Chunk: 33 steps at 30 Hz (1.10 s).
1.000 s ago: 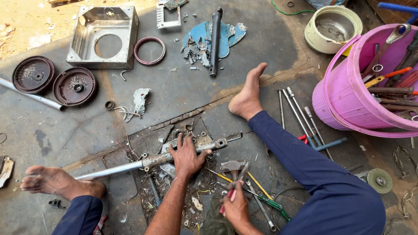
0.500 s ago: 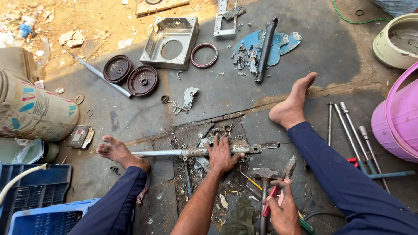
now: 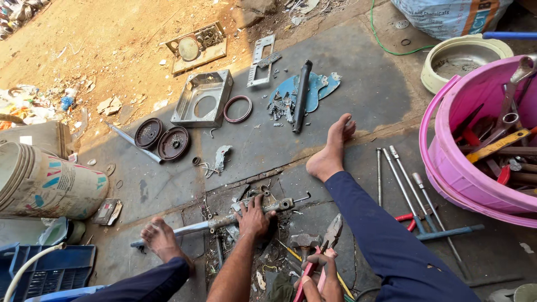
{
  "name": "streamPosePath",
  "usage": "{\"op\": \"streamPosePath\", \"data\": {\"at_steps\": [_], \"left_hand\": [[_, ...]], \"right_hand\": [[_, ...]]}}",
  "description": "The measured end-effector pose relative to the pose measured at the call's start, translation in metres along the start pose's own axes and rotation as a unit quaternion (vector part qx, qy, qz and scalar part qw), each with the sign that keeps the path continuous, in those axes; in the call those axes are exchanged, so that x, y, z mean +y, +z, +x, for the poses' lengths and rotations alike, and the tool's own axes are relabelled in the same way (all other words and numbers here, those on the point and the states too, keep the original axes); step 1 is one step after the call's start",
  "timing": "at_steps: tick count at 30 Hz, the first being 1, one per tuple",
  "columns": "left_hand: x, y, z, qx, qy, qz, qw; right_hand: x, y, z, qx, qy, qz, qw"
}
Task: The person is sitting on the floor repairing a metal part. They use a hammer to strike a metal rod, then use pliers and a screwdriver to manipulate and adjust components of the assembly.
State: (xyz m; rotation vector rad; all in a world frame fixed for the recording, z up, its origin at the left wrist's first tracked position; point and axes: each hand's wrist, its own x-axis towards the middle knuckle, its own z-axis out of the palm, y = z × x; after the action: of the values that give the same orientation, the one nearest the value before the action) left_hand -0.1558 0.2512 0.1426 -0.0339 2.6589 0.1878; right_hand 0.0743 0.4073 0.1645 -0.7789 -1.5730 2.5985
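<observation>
— What's nearest, at the bottom edge?

— The right hand (image 3: 320, 275), clenched around the red handles of a pair of pliers (image 3: 323, 249). The pliers' steel nose points away from the person, just right of a hammer (image 3: 305, 241) lying on the floor.

— And the other hand?

— The left hand (image 3: 254, 217) is a little farther out, palm down, grasping a long grey metal shaft (image 3: 218, 221). The shaft lies flat across the floor, running left to right between the two bare feet; its left end reaches past the left foot (image 3: 161, 239) and its right end has a chunky fitting (with a thin bent rod sticking out). Scraps and dirt sit under and around it.

— The right leg?

— Stretched out in dark blue trousers, the right foot (image 3: 331, 151) resting on its side farther away, near a seam in the concrete.

— What's to the right?

— Several long rods (image 3: 398, 168) lie side by side on the floor, then a pink bucket (image 3: 447, 162) crammed with tools. Beyond it sits a pale bowl (image 3: 461, 56).

— And farther off?

— Two dark round pulleys (image 3: 162, 138) touching each other on the left, a square metal housing (image 3: 202, 98) with a rubber ring (image 3: 238, 109) beside it, and a black tube (image 3: 301, 95) lying over blue scraps. At far left a painted drum (image 3: 47, 182) lies on its side.
</observation>
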Motion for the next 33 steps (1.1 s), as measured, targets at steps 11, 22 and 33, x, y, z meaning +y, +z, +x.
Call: {"op": "streamPosePath", "data": {"at_steps": [11,22,33], "left_hand": [[-0.014,-0.010,0.013,-0.008,0.061,0.075,0.995],[-0.033,0.001,0.032,-0.007,0.168,0.055,0.984],[0.045,-0.003,0.006,-0.009,0.365,0.048,0.930]], "right_hand": [[-0.011,0.000,-0.007,0.009,0.022,-0.085,0.996],[-0.033,0.012,0.008,0.011,-0.029,-0.366,0.930],[-0.051,0.028,0.039,0.101,0.086,-0.439,0.888]]}}
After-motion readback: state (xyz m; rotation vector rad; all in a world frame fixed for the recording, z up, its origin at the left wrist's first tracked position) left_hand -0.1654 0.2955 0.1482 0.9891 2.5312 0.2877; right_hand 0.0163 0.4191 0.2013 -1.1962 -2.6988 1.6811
